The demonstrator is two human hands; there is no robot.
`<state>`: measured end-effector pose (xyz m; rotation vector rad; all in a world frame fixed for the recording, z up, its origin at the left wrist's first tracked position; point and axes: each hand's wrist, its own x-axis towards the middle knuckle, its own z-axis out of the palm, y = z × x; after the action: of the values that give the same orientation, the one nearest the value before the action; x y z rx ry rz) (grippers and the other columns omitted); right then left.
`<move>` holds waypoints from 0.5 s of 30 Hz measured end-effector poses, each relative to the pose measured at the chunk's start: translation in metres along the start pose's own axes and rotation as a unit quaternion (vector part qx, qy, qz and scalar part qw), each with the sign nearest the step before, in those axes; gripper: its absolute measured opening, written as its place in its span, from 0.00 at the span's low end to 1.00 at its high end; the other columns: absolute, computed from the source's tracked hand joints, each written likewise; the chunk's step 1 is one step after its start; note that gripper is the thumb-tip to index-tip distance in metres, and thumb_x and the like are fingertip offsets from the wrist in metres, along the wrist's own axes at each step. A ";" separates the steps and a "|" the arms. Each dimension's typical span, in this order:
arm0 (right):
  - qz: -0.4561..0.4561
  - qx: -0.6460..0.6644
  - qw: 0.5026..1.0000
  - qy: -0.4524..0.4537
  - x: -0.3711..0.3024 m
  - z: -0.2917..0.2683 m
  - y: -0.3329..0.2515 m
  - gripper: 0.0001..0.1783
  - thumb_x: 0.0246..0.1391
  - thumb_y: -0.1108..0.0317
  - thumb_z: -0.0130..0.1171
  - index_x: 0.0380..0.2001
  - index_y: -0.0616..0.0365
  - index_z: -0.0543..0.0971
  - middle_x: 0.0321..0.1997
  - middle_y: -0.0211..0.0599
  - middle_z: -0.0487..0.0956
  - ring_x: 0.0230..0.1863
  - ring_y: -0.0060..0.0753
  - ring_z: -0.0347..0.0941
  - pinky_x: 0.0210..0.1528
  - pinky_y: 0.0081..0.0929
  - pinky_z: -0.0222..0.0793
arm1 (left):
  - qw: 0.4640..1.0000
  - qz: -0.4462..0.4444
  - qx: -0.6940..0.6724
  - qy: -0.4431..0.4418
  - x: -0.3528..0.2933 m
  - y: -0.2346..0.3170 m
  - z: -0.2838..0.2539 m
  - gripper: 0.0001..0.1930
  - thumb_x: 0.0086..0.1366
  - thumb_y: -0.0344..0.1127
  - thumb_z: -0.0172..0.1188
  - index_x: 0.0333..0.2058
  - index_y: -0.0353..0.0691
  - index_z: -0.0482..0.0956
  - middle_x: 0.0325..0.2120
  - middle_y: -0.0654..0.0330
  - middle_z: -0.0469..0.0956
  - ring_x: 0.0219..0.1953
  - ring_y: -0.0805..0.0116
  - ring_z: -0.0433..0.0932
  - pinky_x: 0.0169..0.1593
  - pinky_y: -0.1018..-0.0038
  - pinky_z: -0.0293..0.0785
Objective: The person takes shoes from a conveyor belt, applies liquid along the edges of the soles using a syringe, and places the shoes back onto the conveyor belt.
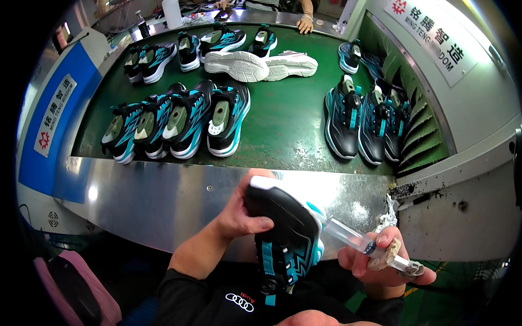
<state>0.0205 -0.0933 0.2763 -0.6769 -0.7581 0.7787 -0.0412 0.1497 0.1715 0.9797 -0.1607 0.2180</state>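
Note:
A black and teal sports shoe (283, 217) with a white sole edge is gripped at its toe by my left hand (242, 212), above the metal edge of the work table. The thumb lies on the shoe's upper; the other fingers are partly hidden behind it. My right hand (380, 255) closes round a clear syringe (348, 234), with dirty whitish wrapping around its rear end. The syringe's tip points at the side of the shoe, where the sole meets the upper; whether it touches, I cannot tell.
Several similar shoes (231, 119) stand on the green belt (288, 119), left and right. Two white shoes (236, 66) lie sole-outward farther back. A slatted curtain (421, 130) hangs at the machine opening on the right. Across the belt is another person's hand (305, 24). A marker (416, 201) lies right.

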 end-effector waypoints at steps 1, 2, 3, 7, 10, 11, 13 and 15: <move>0.015 -0.001 1.000 -0.002 0.003 0.002 0.000 0.47 0.39 0.27 0.56 0.52 0.54 0.64 0.32 0.50 0.75 0.30 0.34 0.65 0.30 0.29 0.53 | 1.000 0.012 0.006 -0.015 0.000 0.001 0.000 0.36 0.41 0.33 0.70 0.49 0.41 0.61 0.43 0.49 0.71 0.47 0.59 0.72 0.50 0.65 0.69; 0.028 -0.003 1.000 -0.003 0.005 0.004 0.000 0.47 0.39 0.28 0.57 0.51 0.54 0.64 0.32 0.50 0.76 0.31 0.35 0.66 0.30 0.29 0.53 | 0.999 0.023 0.012 -0.031 0.001 0.002 0.001 0.35 0.41 0.32 0.70 0.49 0.41 0.61 0.42 0.49 0.72 0.47 0.59 0.72 0.50 0.65 0.69; 0.031 0.006 1.000 0.004 0.007 0.006 0.002 0.46 0.39 0.28 0.58 0.51 0.54 0.65 0.33 0.51 0.76 0.32 0.35 0.66 0.30 0.29 0.53 | 0.999 0.027 0.010 -0.028 0.001 0.004 0.002 0.35 0.41 0.32 0.70 0.49 0.41 0.61 0.42 0.49 0.72 0.47 0.59 0.72 0.50 0.65 0.69; 0.039 -0.004 0.999 -0.009 0.011 0.007 0.006 0.46 0.38 0.28 0.58 0.51 0.54 0.65 0.33 0.51 0.76 0.34 0.35 0.66 0.30 0.29 0.53 | 0.997 0.043 0.033 -0.062 0.001 0.008 0.004 0.35 0.41 0.29 0.70 0.49 0.41 0.62 0.41 0.48 0.73 0.46 0.59 0.73 0.49 0.64 0.70; 0.036 -0.014 0.999 -0.014 0.012 0.007 0.007 0.46 0.38 0.28 0.57 0.51 0.54 0.65 0.32 0.50 0.76 0.36 0.35 0.65 0.30 0.29 0.53 | 0.994 0.060 0.049 -0.078 0.001 0.009 0.004 0.35 0.41 0.28 0.70 0.49 0.41 0.62 0.41 0.48 0.73 0.46 0.59 0.73 0.49 0.64 0.70; 0.042 -0.018 0.999 -0.013 0.012 0.006 0.008 0.46 0.39 0.27 0.57 0.51 0.54 0.65 0.32 0.50 0.75 0.36 0.35 0.65 0.30 0.29 0.53 | 0.992 0.068 0.062 -0.087 0.001 0.009 0.004 0.35 0.41 0.28 0.70 0.49 0.41 0.62 0.41 0.48 0.73 0.46 0.59 0.73 0.49 0.64 0.70; 0.049 -0.022 0.999 -0.012 0.013 0.006 0.009 0.46 0.39 0.27 0.56 0.50 0.54 0.65 0.32 0.50 0.75 0.37 0.35 0.65 0.30 0.29 0.54 | 0.992 0.067 0.064 -0.084 -0.001 0.009 0.004 0.35 0.41 0.28 0.70 0.49 0.41 0.62 0.41 0.48 0.73 0.46 0.59 0.73 0.49 0.64 0.70; 0.049 -0.023 0.999 0.002 0.014 0.009 0.010 0.47 0.39 0.26 0.55 0.50 0.54 0.66 0.33 0.49 0.75 0.36 0.35 0.65 0.30 0.29 0.54 | 0.992 0.066 0.065 -0.084 -0.001 0.010 0.004 0.35 0.41 0.28 0.70 0.49 0.41 0.62 0.41 0.48 0.73 0.46 0.59 0.73 0.49 0.64 0.69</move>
<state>0.0166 -0.0741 0.2789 -0.7610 -0.7460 0.8519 -0.0443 0.1516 0.1811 1.1179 -0.3694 0.2707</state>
